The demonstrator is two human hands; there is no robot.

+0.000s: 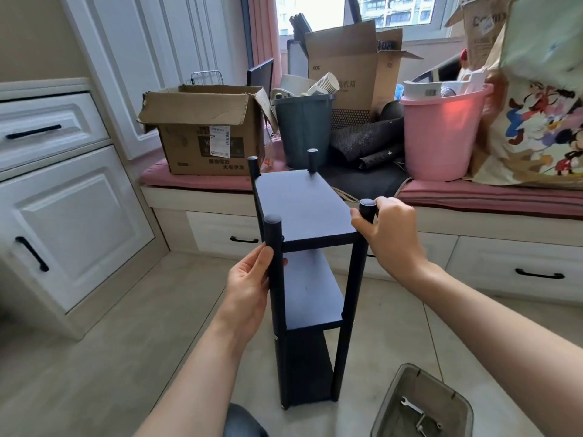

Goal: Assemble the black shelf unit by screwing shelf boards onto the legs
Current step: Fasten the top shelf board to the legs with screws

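A tall, narrow black shelf unit of flat boards and round legs stands upright on the pale tiled floor, directly in front of the person and just short of the white window-seat drawers. Its top shelf board sits a little below the leg tops, so four short black post ends rise above it; a middle board and a lower one show beneath. The left hand grasps the near-left round black leg just under the top board — thumb against one side of the leg, fingers wrapped behind it. The right hand curls around the top of the near-right leg, whose flat round cap shows above the fingers. At the lower right, a grey mesh basket rests on the floor near the unit's foot and holds a small metal spanner and another metal tool. On the pink cushioned window seat behind the unit stand an open brown cardboard box, a dark grey plastic bin stuffed with paper cups, a pink plastic bucket and a cartoon-printed bag. White panelled cabinets with black handles line the left side.
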